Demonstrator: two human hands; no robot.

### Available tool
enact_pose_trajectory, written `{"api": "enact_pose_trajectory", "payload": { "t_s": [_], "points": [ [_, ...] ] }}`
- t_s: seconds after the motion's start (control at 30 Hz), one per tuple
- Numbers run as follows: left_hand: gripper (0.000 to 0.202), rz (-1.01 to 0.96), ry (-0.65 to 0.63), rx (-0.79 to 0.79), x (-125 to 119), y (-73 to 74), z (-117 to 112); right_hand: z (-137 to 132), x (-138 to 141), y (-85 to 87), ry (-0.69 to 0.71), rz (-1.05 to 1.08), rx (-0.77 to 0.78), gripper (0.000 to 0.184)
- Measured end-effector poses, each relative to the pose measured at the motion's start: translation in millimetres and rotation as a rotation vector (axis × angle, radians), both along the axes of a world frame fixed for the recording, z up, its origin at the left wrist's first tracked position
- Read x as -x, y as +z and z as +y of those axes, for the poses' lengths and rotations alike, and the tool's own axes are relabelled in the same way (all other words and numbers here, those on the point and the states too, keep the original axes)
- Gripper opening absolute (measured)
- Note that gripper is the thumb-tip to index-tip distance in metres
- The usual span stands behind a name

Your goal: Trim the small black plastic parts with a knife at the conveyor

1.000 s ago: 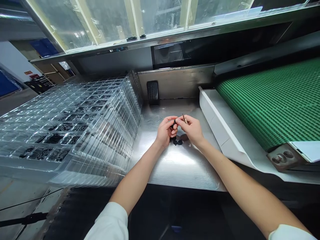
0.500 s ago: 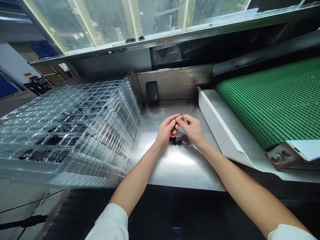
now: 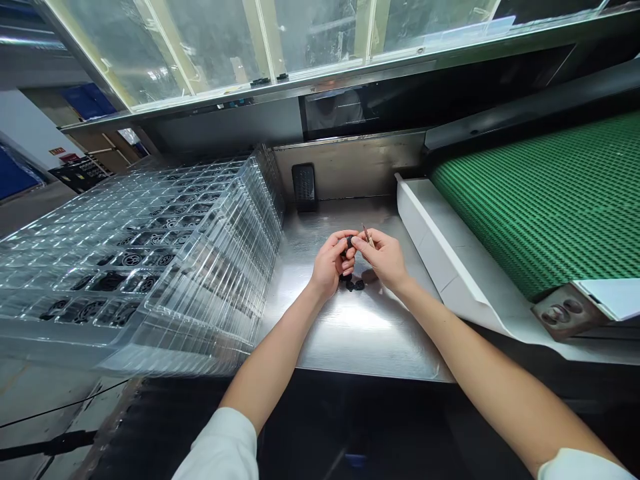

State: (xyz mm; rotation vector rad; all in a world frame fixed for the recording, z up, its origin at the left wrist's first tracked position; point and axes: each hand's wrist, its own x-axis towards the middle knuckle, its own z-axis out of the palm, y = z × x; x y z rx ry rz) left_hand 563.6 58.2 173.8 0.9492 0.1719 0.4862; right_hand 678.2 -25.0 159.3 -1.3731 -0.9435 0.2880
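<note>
My left hand (image 3: 330, 263) and my right hand (image 3: 383, 259) meet above a brushed steel table (image 3: 350, 340). Between the left fingertips I hold a small black part (image 3: 349, 245), mostly hidden by my fingers. My right fingers pinch a thin pointed tool (image 3: 368, 234) with a pale shaft, and its tip touches or nearly touches the black part. Just below my hands, a few small black parts (image 3: 353, 284) lie together on the steel.
Stacked transparent plastic trays (image 3: 215, 267) with round black parts in their cells stand to the left of my hands. On the right, a white sheet guide (image 3: 440, 267) runs along a green conveyor belt (image 3: 545, 200). A black pad (image 3: 304, 187) stands at the table's back.
My hands have drawn slightly closer together, and the black part shows more between my fingers. The parts on the table have not visibly moved.
</note>
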Motion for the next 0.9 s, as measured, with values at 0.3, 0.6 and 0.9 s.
{"api": "enact_pose_trajectory", "payload": {
  "t_s": [0.3,0.6,0.9],
  "points": [
    [0.032,-0.031,0.007,-0.016,-0.9,-4.7,3.2,-1.7,2.2,1.0,-0.004,-0.045,0.017,0.033],
    [0.029,-0.047,-0.022,0.010,-0.6,-4.7,5.0,-0.7,0.7,0.8,0.008,-0.006,0.002,0.033],
    [0.029,-0.059,0.045,0.016,0.6,-1.9,5.6,-0.9,-4.4,-0.9,-0.148,-0.185,-0.021,0.030]
  ]
}}
